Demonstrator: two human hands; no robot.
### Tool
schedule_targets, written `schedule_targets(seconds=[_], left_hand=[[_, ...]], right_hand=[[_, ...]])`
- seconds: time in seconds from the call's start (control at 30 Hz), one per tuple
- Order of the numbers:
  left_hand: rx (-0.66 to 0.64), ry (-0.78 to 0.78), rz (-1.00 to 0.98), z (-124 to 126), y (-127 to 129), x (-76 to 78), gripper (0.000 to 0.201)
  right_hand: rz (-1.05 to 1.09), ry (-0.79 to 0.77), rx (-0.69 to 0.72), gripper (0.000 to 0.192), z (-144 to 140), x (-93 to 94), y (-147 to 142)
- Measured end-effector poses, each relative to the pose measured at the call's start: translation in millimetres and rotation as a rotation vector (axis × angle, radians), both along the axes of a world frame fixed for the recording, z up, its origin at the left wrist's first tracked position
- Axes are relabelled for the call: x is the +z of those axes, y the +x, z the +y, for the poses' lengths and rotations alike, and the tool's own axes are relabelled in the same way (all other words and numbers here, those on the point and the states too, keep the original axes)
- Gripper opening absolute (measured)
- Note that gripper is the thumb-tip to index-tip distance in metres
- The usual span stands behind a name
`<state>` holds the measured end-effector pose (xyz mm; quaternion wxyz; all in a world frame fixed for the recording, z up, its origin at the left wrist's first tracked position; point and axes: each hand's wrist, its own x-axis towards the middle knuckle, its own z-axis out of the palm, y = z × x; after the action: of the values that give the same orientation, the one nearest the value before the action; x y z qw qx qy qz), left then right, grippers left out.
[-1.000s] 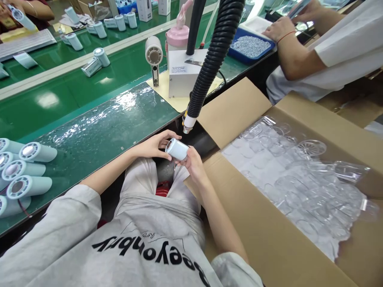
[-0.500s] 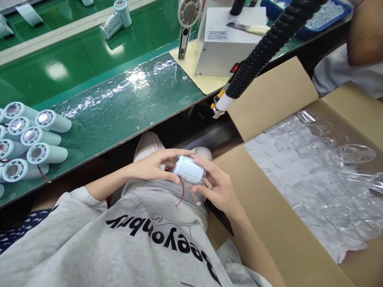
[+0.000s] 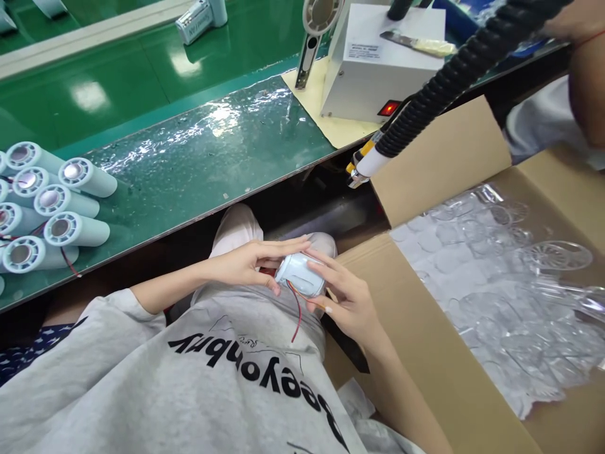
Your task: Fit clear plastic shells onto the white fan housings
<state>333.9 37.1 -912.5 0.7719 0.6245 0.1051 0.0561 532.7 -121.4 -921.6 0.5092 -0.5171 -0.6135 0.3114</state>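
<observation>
Above my lap I hold a short pale-blue cylindrical housing [image 3: 302, 275] between both hands; it looks like the body of a small handheld fan. My left hand [image 3: 248, 263] grips its left end, thumb below and fingers along the top. At the right end my right hand [image 3: 347, 293] closes round it, fingertips on top and thumb underneath. Red and dark wires [image 3: 297, 315] hang from the left part of the housing. The far end of the housing is covered by my right fingers.
Several pale-blue cylinders [image 3: 75, 228] lie at the bench's left. A white box-shaped machine [image 3: 382, 63] with a lit red switch carries a knife [image 3: 420, 44]. A black corrugated hose [image 3: 439, 88] hangs over the bench edge. Right, a carton [image 3: 425, 340] holds clear plastic parts [image 3: 510, 309]; another person's arm [image 3: 586, 94] is behind.
The housing has turned in my hands, so a different side with a raised shape faces up. The wires now hang further right. My view has shifted slightly.
</observation>
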Motion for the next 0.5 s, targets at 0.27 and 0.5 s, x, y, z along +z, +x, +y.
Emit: schedule_targets(seconds=[0.27,0.5], left_hand=[[0.078,0.071,0.01,-3,6,14.8,0.073],[0.166,0.26,-0.136,-2,-3,11.7,0.084]], right_hand=[[0.08,-0.047,-0.105,0.08,2,-5.5,-6],[0.134,0.072,-0.176,0.061,-4,-2.3,-12]])
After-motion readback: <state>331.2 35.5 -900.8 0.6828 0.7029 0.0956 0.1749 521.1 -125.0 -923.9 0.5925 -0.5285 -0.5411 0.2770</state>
